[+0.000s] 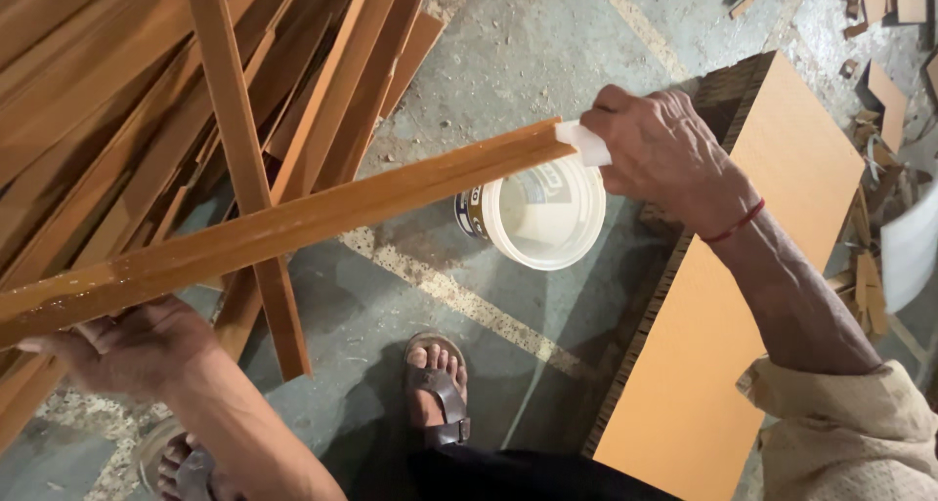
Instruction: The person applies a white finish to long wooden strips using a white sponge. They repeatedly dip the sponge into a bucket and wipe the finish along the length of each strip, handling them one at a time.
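A: What was nearest?
B: The left hand, its grip closed under the near end of a long wooden strip, kept it level above the floor.
A: And further off?
B: The right hand pinched a white pad against the strip's far end, over an open white bucket with a partly hidden blue and yellow label band, beside an orange board.

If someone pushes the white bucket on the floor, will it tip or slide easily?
The bucket probably slides rather than tips: it looks wide and low, standing upright on the concrete floor. It seems fairly light, being thin plastic, though the white contents inside may add weight. The floor's dust could let it skid.
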